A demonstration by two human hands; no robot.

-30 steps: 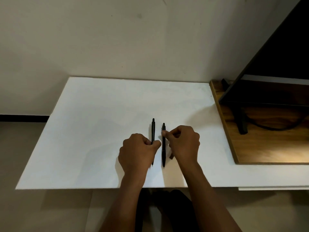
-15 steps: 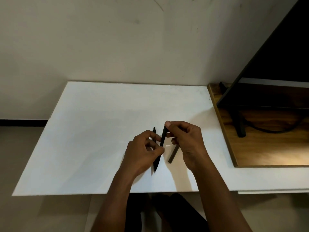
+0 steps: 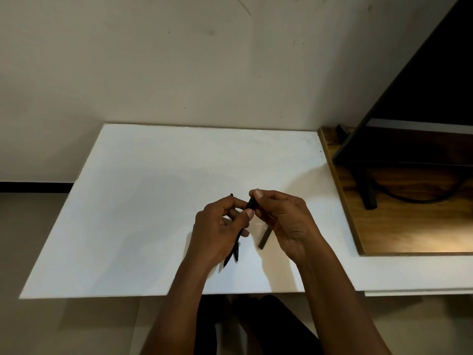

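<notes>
Pen (image 3: 250, 205) is off the counter (image 3: 143, 201) now, tilted, where a second ago it lay parallel to the second pen (image 3: 236, 252). Fingers of your right hand (image 3: 284, 221) pinch its upper end. Your left hand (image 3: 217, 231) grips the barrel just below, above the second pen. You seem ready to twist it apart.

This looks like a plain room in a home or small office, fitted out as a desk corner. A bare cream wall (image 3: 179, 60), scuffed and marked, rises behind a white worktop (image 3: 153, 201) that stands against it. A wooden stand (image 3: 409, 234) touches the worktop's right edge. On it is a large dark screen (image 3: 435, 85) on a black foot (image 3: 368, 193), with a cable (image 3: 409, 199) curling across the wood. To the left, a beige floor (image 3: 25, 226) meets the wall at a black skirting (image 3: 35, 187). Black pens (image 3: 236, 251) over the worktop suit desk work.
</notes>
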